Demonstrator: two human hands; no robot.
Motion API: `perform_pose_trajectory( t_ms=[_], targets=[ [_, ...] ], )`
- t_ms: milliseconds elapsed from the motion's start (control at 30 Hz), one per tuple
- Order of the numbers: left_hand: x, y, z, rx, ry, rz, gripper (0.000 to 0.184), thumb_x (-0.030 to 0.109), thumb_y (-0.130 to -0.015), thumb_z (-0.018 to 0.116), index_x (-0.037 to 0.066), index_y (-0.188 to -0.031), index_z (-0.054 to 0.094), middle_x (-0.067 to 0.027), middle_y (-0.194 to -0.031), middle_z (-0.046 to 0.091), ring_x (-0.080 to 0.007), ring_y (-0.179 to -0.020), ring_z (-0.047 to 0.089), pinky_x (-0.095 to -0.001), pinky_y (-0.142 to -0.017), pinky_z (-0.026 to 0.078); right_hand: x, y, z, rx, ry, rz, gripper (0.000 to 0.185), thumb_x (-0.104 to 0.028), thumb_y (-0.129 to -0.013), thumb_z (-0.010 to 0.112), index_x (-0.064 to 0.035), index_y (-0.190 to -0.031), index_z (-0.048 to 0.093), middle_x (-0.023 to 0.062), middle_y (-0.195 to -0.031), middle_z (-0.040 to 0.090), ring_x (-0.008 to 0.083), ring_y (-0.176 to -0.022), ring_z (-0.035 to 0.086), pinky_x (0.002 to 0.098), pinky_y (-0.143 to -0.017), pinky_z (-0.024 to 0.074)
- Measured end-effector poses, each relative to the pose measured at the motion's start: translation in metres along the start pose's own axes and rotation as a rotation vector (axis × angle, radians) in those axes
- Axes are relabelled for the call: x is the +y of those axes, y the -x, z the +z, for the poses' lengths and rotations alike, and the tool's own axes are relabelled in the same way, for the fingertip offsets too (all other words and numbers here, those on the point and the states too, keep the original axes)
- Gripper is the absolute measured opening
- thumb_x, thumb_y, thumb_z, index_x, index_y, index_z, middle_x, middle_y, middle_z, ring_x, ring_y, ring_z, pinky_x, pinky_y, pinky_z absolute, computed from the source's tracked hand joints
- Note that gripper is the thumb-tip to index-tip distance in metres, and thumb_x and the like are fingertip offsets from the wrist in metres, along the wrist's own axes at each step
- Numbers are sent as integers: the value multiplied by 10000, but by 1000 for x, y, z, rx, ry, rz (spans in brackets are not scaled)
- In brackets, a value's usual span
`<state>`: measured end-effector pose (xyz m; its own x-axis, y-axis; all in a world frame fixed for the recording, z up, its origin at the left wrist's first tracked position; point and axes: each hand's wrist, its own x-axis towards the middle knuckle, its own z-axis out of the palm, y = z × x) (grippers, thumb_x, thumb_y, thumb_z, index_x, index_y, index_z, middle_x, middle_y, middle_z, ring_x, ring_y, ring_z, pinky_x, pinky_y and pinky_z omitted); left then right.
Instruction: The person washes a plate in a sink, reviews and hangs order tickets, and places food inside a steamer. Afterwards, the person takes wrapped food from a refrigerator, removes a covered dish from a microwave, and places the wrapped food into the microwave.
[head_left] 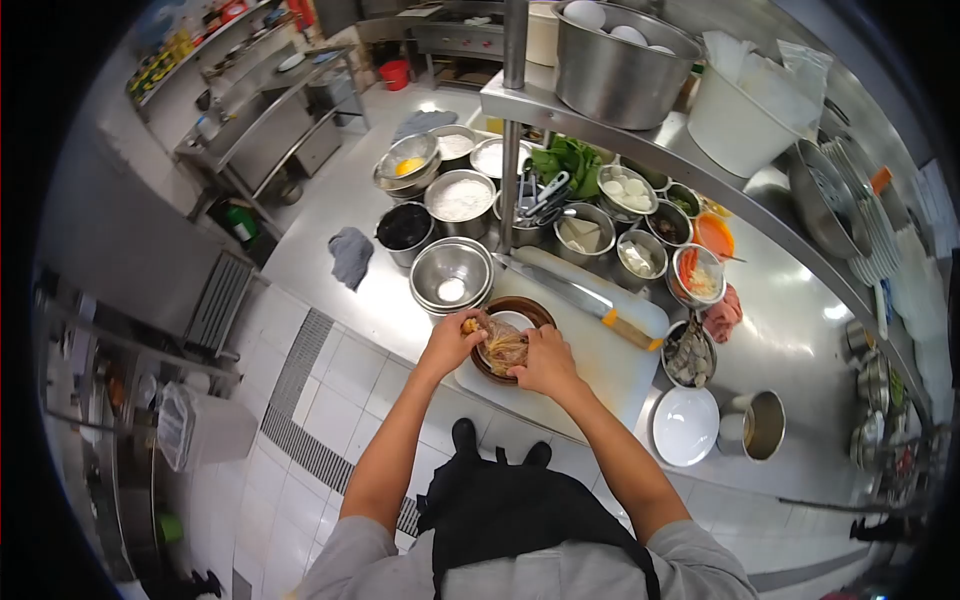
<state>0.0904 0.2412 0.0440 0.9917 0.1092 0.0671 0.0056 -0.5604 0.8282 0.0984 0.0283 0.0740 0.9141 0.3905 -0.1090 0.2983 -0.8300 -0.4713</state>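
A clear plastic bag (507,352) with yellowish-brown food inside is between my two hands, over a brown round bowl (540,311) at the near edge of the white cutting board (610,368). My left hand (450,345) pinches the bag's left side, where a small yellow piece shows by the fingertips. On the right side, my right hand (546,362) has its fingers closed on the bag. Something white shows inside the bowl behind the bag. A knife (565,285) and a yellow-handled tool (632,330) lie on the board beyond the bowl.
Stacked steel bowls (452,276) stand just left of the brown bowl. Several ingredient bowls line the back, with leafy greens (567,165) among them. A steel shelf (600,125) overhangs the counter. To the right are a white plate (685,426) and a steel pot (752,426).
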Motion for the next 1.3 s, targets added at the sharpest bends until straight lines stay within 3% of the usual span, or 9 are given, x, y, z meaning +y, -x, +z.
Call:
perform_pose_trajectory(
  t_ms=[233,333,433,500,767,1033,1100,1133,1300],
  targets=[
    [13,-10,-26,-200,67,12,306,126,-812,717,43,-1094,631,-188,-1050,638,-342,-973,611,-387,-859,477,-21,-10,2,-9,-168,150,478,-82,-592,800,-66,-987,530,129,-1029,579,349,-1042,535,423,-862,448],
    [6,-18,-33,-167,313,30,239,65,-871,683,40,-1106,644,-59,-957,678,-118,-852,603,-259,-781,488,-25,-11,12,292,-24,-30,422,19,-637,698,-90,-1017,550,101,-1063,600,324,-1053,539,423,-878,433],
    [6,-21,-45,-229,374,-67,228,82,-884,681,36,-1104,645,-39,-941,668,-89,-834,574,-239,-766,479,-28,-10,18,598,151,-240,383,41,-655,635,-102,-1008,599,64,-1152,611,288,-1046,545,411,-902,425],
    [-13,-22,-37,-255,369,-45,226,71,-883,683,34,-1103,647,-42,-974,659,-93,-870,581,-251,-765,486,-21,-2,30,598,131,-266,360,30,-678,599,-115,-1006,638,17,-1199,616,261,-1058,543,401,-909,424],
    [-6,-18,-33,-286,203,286,443,36,-789,724,78,-1213,603,-134,-1015,581,-314,-915,609,-381,-792,517,-32,24,48,476,182,-169,390,21,-686,622,-130,-1043,667,-24,-1108,658,243,-1035,541,395,-909,418],
    [7,-26,-38,-253,52,365,458,158,-764,773,67,-1188,627,-156,-990,590,-328,-861,614,-401,-782,507,-44,28,19,497,150,-62,445,-91,-757,709,-122,-1189,606,41,-1229,594,291,-1055,521,414,-926,418],
    [7,-25,-36,-240,13,321,462,203,-758,782,59,-1172,632,-157,-983,593,-336,-864,613,-407,-784,507,-32,28,32,465,76,194,497,-139,-774,731,-114,-1242,565,106,-1226,564,315,-1045,509,424,-921,429],
    [8,-23,-32,-233,1,288,451,216,-757,776,53,-1154,637,-162,-978,598,-350,-874,613,-414,-791,507,-28,24,35,455,40,170,463,-132,-793,721,-95,-1224,559,141,-1088,602,342,-987,527,430,-894,442],
    [6,-28,-23,-265,-50,275,428,205,-748,749,46,-1130,635,-180,-979,609,-381,-899,613,-428,-801,509,-18,18,41,382,-55,266,409,-98,-795,702,-110,-1180,565,156,-937,643,366,-873,572,439,-794,478]
  ],
)
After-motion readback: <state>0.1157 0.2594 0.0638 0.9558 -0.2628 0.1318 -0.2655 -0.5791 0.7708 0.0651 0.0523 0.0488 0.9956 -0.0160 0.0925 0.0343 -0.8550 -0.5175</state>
